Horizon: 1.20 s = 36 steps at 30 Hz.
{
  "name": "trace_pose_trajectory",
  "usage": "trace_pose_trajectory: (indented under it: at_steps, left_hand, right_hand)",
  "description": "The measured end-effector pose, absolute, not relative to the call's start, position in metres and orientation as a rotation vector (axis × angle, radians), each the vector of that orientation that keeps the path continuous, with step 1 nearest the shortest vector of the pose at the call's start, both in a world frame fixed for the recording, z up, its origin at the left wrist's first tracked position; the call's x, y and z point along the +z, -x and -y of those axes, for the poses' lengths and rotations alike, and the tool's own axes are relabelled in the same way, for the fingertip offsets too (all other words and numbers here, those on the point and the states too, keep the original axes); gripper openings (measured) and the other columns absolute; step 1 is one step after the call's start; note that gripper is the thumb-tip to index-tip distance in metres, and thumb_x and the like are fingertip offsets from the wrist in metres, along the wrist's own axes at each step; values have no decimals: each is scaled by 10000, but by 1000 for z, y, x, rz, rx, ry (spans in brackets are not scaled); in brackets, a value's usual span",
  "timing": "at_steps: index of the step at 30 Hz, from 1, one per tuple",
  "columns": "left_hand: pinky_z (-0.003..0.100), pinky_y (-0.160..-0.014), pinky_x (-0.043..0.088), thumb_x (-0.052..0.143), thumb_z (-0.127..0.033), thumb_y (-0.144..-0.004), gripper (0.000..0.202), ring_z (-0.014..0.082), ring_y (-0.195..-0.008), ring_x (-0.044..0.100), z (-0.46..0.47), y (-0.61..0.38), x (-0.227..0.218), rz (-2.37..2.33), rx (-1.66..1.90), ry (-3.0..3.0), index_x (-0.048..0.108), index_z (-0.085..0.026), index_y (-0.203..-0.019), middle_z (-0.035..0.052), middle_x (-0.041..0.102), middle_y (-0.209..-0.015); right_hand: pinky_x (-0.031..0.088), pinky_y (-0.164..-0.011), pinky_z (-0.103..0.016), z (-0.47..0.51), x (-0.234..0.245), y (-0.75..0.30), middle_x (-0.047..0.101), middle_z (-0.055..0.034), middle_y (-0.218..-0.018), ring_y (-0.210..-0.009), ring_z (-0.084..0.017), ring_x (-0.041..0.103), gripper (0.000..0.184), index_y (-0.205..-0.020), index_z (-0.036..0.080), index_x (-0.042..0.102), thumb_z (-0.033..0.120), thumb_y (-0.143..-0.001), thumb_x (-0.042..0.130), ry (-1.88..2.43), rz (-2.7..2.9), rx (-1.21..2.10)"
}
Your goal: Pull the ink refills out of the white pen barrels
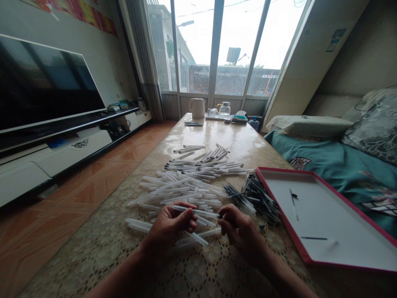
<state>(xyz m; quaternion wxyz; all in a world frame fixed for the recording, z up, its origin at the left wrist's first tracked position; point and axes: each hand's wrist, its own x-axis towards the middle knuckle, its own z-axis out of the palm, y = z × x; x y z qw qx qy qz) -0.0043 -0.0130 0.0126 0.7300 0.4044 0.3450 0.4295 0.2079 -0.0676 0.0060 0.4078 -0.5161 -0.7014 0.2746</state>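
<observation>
My left hand [177,221] is closed around a translucent white pen barrel [206,213], held nearly level above the table. At the barrel's right end my right hand [236,225] pinches a small black end piece [220,216]; whether it is fully seated in the barrel I cannot tell. Beneath and beyond the hands lies a heap of white barrels [173,186]. Farther off are rows of barrels with dark ends [201,166]. A pile of black caps and dark refills [262,198] lies to the right of the heap.
A red-rimmed white tray [305,258] at the right holds a few thin pen parts. At the table's far end stand a beige jug [197,108], a glass pot [225,109] and a tissue pack [239,117]. A sofa [310,153] borders the table's right side.
</observation>
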Motion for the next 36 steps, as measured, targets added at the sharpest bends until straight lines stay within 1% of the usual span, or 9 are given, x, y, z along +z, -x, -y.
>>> trace_pose_trajectory:
  at_steps: [2,7,12,16,18,21,24,30,36]
  left_hand:
    - [172,-464,473,833,-305,-647,289,107,-510,627,13,4,13,-758,946,-882,708,-114,-824,40,704,-626]
    - [167,-444,458,840,-326,-633,300,107,-498,624,13,4,13,-749,924,-886,709,-120,-808,34,698,-611]
    - [163,-449,459,836,-318,-643,293,95,-487,616,12,4,14,-753,928,-884,704,-122,-817,30,698,-612]
    - [168,-451,468,835,-321,-643,295,108,-503,629,12,4,12,-728,923,-894,704,-117,-812,36,700,-616]
    - [171,-451,469,833,-320,-644,297,111,-502,628,12,5,11,-737,928,-895,704,-116,-816,38,700,-617]
    - [171,-456,471,832,-314,-648,292,108,-504,627,12,5,11,-752,939,-891,705,-118,-824,39,703,-625]
    - [169,-453,466,831,-316,-647,284,108,-501,626,13,4,13,-749,938,-882,707,-124,-816,35,703,-620]
    - [183,-439,465,837,-324,-634,301,125,-495,629,12,4,13,-752,916,-909,706,-113,-804,42,696,-601]
    - [166,-459,472,845,-307,-627,305,103,-497,625,9,7,11,-764,995,-865,701,-117,-818,36,705,-621]
  right_hand:
    - [367,-489,-201,67,6,-208,566,31,-602,-490,-108,495,182,-971,179,543,347,-924,492,1294,1767,718]
    - [362,-492,-200,66,5,-208,540,25,-535,-457,-95,474,382,-675,196,514,368,-978,359,1305,1810,684]
    - [375,-483,-199,65,4,-208,588,26,-570,-469,-106,500,254,-900,181,553,412,-935,453,1295,1789,711]
    - [372,-475,-197,65,1,-207,560,26,-504,-407,-88,456,415,-733,189,553,447,-977,338,1280,1795,740]
    - [363,-447,-191,65,-1,-207,550,30,-512,-387,-79,444,401,-718,192,533,454,-970,363,1281,1760,779]
    - [376,-417,-185,66,-3,-206,585,24,-600,-397,-79,482,288,-850,187,535,453,-933,458,1257,1653,887]
    - [400,-404,-187,65,-4,-205,620,13,-665,-404,-83,514,305,-980,177,532,470,-894,527,1231,1545,1035]
    - [321,-341,-161,64,-8,-205,632,-11,-538,-334,-63,474,473,-777,159,559,534,-957,334,1211,1607,1032]
    - [408,-365,-168,65,-1,-205,660,-15,-686,-427,-91,590,326,-827,171,521,490,-892,525,1143,1404,1152]
